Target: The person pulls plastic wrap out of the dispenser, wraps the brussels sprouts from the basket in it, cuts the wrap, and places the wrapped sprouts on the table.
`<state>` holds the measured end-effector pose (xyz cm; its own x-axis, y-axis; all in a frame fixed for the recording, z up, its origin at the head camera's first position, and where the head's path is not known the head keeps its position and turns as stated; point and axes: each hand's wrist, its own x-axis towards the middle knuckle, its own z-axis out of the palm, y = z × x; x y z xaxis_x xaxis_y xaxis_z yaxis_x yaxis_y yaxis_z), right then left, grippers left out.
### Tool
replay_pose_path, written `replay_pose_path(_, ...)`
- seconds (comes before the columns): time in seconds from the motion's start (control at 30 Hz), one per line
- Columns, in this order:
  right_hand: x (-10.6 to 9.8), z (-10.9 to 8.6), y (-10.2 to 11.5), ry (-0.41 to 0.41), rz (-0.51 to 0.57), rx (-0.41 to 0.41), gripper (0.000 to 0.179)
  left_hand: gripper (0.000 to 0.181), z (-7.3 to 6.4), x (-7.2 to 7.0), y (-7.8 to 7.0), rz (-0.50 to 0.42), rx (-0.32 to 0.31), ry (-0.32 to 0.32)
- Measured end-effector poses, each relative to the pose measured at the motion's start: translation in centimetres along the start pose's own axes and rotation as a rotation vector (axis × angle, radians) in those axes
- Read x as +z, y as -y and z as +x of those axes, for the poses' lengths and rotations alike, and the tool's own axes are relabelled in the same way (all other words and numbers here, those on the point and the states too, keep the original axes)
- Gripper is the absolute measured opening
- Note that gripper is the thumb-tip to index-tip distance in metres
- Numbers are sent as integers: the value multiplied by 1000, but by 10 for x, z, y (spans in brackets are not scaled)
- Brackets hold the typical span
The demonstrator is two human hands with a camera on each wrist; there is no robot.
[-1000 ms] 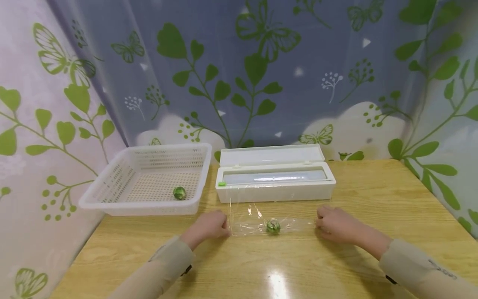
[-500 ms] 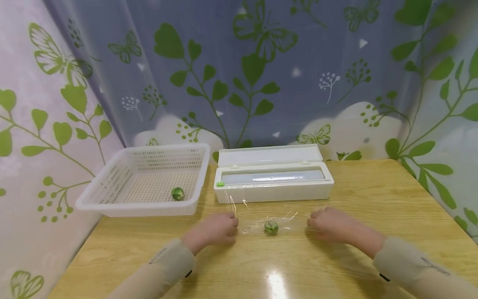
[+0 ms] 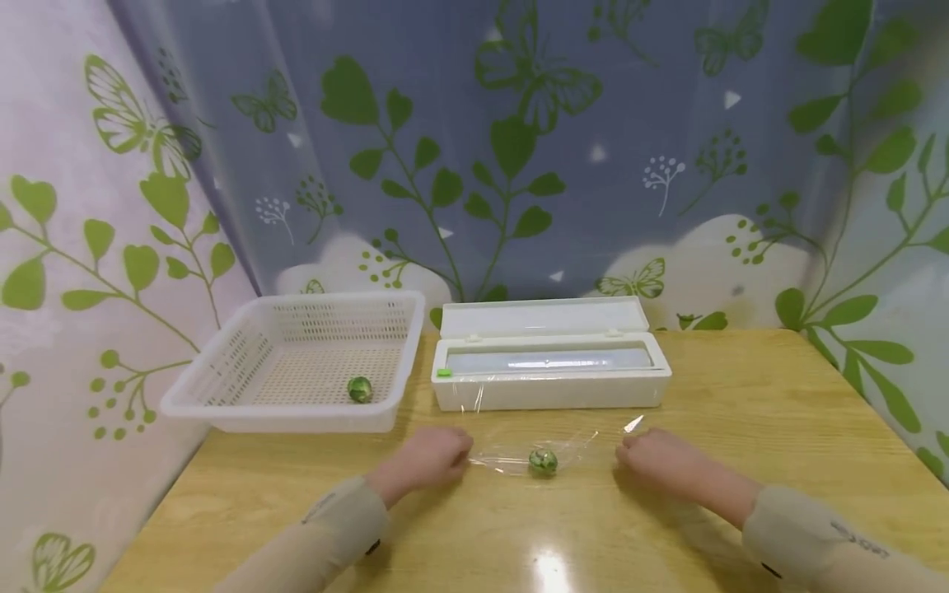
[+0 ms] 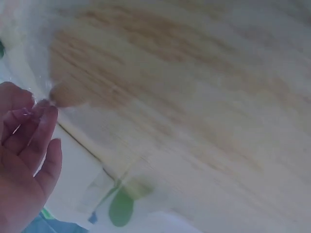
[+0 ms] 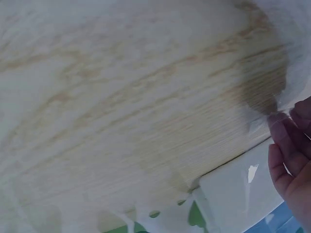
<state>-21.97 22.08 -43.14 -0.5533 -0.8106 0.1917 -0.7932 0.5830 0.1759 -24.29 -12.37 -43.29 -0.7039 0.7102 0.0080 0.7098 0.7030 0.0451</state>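
A Brussels sprout lies on the table in front of the dispenser, with clear cling film around it. On its left side, my left hand pinches one end of the film between thumb and fingertips. The opposite end is pinched by my right hand. Both wrist views show fingertips together on thin, see-through film, at my left hand and my right hand. Behind the sprout stands a white cling film dispenser, lid up, its roll inside.
At the left, a white perforated plastic basket holds another Brussels sprout. A green slider sits at the left end of the dispenser. Patterned curtains hang behind the wooden table and at both sides.
Both hands have moved inward toward the sprout, and the film between them is narrower and more bunched. The sprout, basket and dispenser stay put; the head view has shifted slightly.
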Motion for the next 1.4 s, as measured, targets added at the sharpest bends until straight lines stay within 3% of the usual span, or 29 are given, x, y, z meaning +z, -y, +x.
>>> replay_pose_path(0.23, 0, -6, -10, 19, 391, 201, 26, 9, 0, 1, 8, -281, -117, -50)
replay_pose_path(0.5, 0, -5, -25, 13, 602, 352, 18, 6, 6, 3, 17, -525, -241, -110)
replay_pose_path(0.87, -4, 8, -31, 52, 567, 470, 14, 4, 15, 1, 18, -570, -412, -153)
replay_pose_path(0.93, -3, 10, -32, 42, 593, 487, 12, 6, 15, 0, 18, -618, -431, -154)
replay_pose_path(1.07, -2, 11, -36, 22, 680, 514, 10, 10, 16, 0, 21, -739, -444, -135)
replay_pose_path(1.17, -3, 13, -37, 10, 672, 501, 9, 11, 16, 0, 24, -774, -451, -101)
replay_pose_path(1.27, -2, 14, -37, -5, 559, 446, 14, 11, 17, 0, 25, -740, -434, -79)
replay_pose_path(1.4, 1, 14, -36, -11, 438, 395, 21, 9, 16, 1, 26, -625, -373, -76)
